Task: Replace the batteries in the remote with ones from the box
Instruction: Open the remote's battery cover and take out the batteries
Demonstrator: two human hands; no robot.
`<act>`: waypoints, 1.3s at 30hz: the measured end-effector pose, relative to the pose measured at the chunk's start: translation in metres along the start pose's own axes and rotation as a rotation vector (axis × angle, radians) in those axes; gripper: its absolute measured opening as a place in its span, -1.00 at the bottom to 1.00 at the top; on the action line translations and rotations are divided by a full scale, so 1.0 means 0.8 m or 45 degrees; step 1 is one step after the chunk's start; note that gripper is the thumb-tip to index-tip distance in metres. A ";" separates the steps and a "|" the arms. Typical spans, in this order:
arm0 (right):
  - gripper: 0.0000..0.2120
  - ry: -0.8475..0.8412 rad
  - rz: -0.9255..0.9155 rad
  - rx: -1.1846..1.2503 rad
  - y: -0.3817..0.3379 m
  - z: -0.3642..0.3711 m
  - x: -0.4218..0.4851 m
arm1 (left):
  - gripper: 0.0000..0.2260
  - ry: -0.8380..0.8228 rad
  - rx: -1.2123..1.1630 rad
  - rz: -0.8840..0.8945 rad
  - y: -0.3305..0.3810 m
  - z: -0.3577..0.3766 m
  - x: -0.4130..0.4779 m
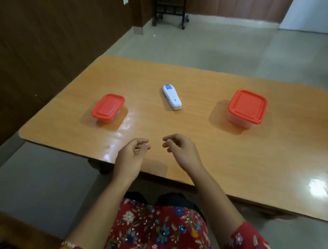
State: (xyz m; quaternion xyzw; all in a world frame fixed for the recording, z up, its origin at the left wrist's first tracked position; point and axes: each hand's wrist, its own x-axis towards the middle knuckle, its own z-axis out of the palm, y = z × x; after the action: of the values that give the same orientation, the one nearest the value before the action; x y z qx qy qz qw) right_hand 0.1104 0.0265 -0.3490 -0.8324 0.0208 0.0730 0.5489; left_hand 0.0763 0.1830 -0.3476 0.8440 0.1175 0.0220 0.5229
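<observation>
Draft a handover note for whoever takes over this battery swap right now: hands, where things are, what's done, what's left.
Hands: the left hand and right hand hover over the near edge of the table, fingers loosely curled, holding nothing.
Things: the remote lies mid-table, apart from both hands. The small box is to its left and the big box to its right, both with red lids on. I cannot tell which one holds the batteries.
Done: nothing that shows.
Left: open the remote, pull out the old batteries, open the box, fit new ones, close up.
</observation>
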 end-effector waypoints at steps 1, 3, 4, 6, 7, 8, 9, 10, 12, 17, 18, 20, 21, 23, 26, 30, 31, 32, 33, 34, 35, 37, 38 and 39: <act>-0.84 0.010 -0.015 -0.024 0.001 0.003 -0.008 | -0.86 -0.003 0.014 0.019 -0.002 -0.001 -0.009; -0.84 0.033 -0.030 -0.082 0.005 0.007 -0.024 | -0.85 0.003 0.018 0.030 -0.005 -0.004 -0.025; -0.84 0.042 -0.029 -0.118 0.007 0.009 -0.031 | -0.84 0.012 0.011 0.029 -0.007 -0.004 -0.032; -0.83 0.065 -0.018 -0.198 0.015 0.012 -0.040 | -0.81 0.042 -0.001 0.037 -0.012 -0.002 -0.042; -0.82 0.087 -0.019 -0.239 0.018 0.013 -0.042 | -0.81 0.061 -0.007 0.045 -0.013 0.000 -0.043; -0.81 0.116 -0.025 -0.277 0.022 0.014 -0.042 | -0.80 0.083 -0.011 0.049 -0.013 0.004 -0.042; -0.81 0.151 -0.033 -0.308 0.025 0.015 -0.041 | -0.81 0.109 -0.015 0.052 -0.012 0.009 -0.038; -0.81 0.187 -0.038 -0.334 0.027 0.016 -0.039 | -0.81 0.135 -0.017 0.051 -0.009 0.015 -0.031; -0.80 0.242 -0.032 -0.368 0.032 0.016 -0.032 | -0.82 0.162 -0.039 0.027 -0.003 0.029 -0.014; -0.80 0.328 -0.055 -0.376 0.040 0.009 0.000 | -0.81 0.169 -0.196 -0.038 0.006 0.055 0.041; -0.80 0.328 -0.059 -0.365 0.042 0.008 0.009 | -0.82 0.173 -0.238 -0.041 0.004 0.058 0.050; -0.81 0.323 -0.057 -0.304 0.045 0.006 0.028 | -0.82 0.173 -0.315 -0.032 0.000 0.064 0.067; -0.81 0.322 -0.051 -0.256 0.045 0.005 0.038 | -0.82 0.167 -0.345 -0.022 -0.001 0.067 0.075; -0.81 0.333 -0.046 -0.183 0.042 0.005 0.065 | -0.81 0.145 -0.415 -0.003 -0.001 0.072 0.092; -0.79 0.404 -0.053 -0.215 0.029 0.002 0.121 | -0.81 0.166 -0.567 -0.028 -0.003 0.073 0.115; -0.51 0.390 -0.028 -0.543 0.007 0.001 0.209 | -0.81 0.185 -0.604 -0.032 -0.007 0.074 0.131; -0.40 0.363 0.018 -0.659 0.003 0.004 0.228 | -0.81 0.175 -0.598 -0.023 -0.008 0.075 0.133; -0.29 0.351 0.059 -0.749 0.001 0.006 0.244 | -0.81 0.166 -0.590 -0.016 -0.009 0.076 0.135; -0.19 0.355 0.091 -0.799 0.001 0.009 0.257 | -0.80 0.162 -0.584 -0.014 -0.010 0.076 0.137; -0.11 0.373 0.119 -0.821 0.001 0.012 0.269 | -0.81 0.160 -0.586 -0.017 -0.010 0.075 0.140; -0.06 0.390 0.146 -0.828 0.004 0.015 0.280 | -0.81 0.159 -0.600 -0.024 -0.011 0.074 0.143; -0.06 0.404 0.178 -0.885 0.008 0.019 0.294 | -0.83 0.152 -0.647 -0.055 -0.010 0.070 0.147; -0.11 0.397 0.175 -0.932 0.010 0.020 0.298 | -0.83 0.146 -0.673 -0.079 -0.009 0.068 0.148; -0.21 0.387 0.162 -0.970 0.011 0.020 0.301 | -0.83 0.142 -0.700 -0.104 -0.008 0.067 0.148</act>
State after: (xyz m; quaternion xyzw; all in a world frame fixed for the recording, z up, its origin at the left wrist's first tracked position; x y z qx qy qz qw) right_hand 0.3458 0.0483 -0.3980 -0.9744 0.1244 -0.0145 0.1866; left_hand 0.1988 0.1654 -0.3878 0.6627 0.1694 0.0783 0.7253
